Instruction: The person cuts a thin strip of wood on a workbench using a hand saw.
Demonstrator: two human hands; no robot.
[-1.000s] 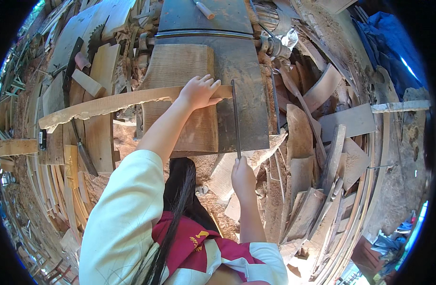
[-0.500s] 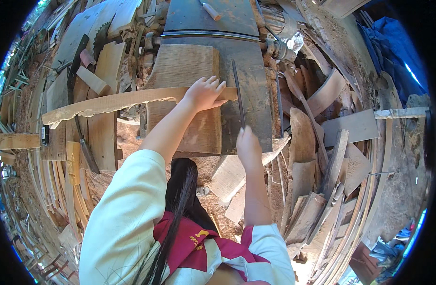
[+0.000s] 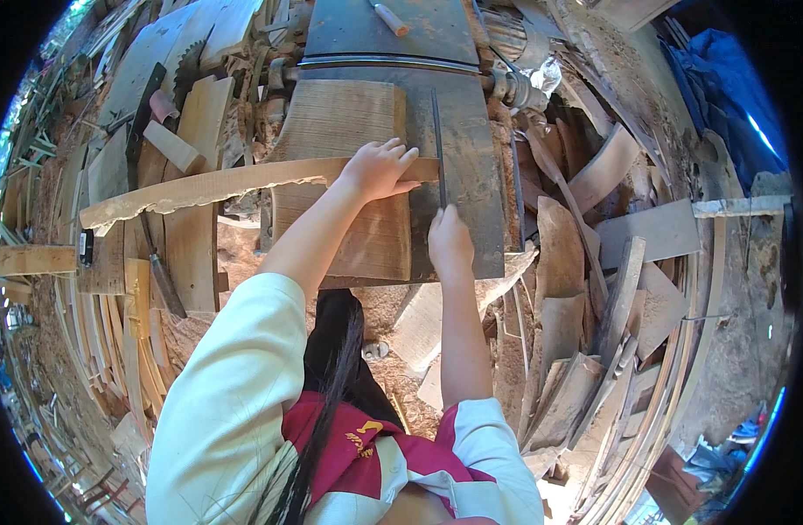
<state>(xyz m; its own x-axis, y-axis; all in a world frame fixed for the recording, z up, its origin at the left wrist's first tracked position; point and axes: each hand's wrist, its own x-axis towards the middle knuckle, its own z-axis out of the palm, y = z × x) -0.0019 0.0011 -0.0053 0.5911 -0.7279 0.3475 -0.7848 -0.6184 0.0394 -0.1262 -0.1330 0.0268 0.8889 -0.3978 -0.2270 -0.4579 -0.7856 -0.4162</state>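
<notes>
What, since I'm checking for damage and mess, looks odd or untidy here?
The curved wooden strip under the left hand looks odd: its near edge is ragged and chipped, while its far edge looks smooth. Offcuts lie jumbled to the right of the dark work surface, looking untidy.

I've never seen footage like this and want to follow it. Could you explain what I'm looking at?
No robot here: a person works bare-handed, seen from a fisheye camera on their own head, which is why straight edges bend. In front is a dark metal surface. On it lie a thick wooden block and, farther off, a wooden-handled tool. The left hand holds a curved wooden strip across the block. The right hand grips a long, thin dark tool at the strip's right end; I cannot tell whether they touch.
</notes>
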